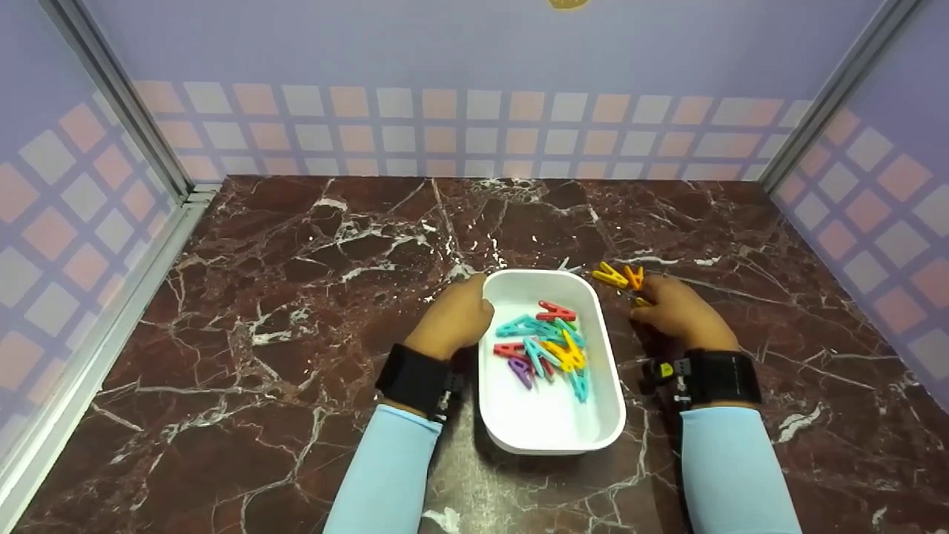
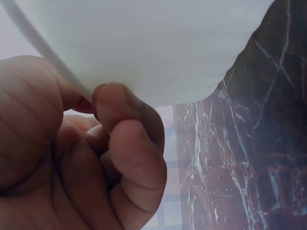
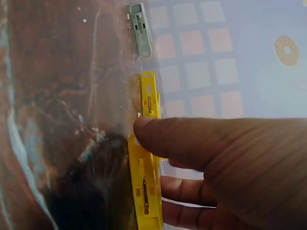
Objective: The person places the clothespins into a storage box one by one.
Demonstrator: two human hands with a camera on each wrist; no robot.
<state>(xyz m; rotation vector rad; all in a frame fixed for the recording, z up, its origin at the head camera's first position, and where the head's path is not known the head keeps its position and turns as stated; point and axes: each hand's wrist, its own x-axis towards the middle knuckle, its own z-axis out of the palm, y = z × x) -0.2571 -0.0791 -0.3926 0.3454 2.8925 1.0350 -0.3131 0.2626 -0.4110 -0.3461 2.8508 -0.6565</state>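
Observation:
A white plastic tub (image 1: 545, 423) stands on the marbled tabletop, holding several clothespins in red, teal, yellow and purple (image 1: 521, 372). With thumb and curled fingers my left hand (image 1: 456, 315) grips the tub's left rim, also seen close up in the left wrist view. To the right of the tub, my right hand (image 1: 678, 308) is down at the table. A yellow clothespin (image 3: 145, 191) lies between its thumb and fingers. Just beyond the fingertips are an orange clothespin (image 1: 634, 278) and another yellow clothespin (image 1: 609, 275).
A pale grey-green clothespin (image 3: 140, 31) lies farther off, partly hidden behind the tub in the head view. Purple walls with checkered bands close off the back (image 1: 474, 130), left and right of the dark red marbled table (image 1: 296, 445).

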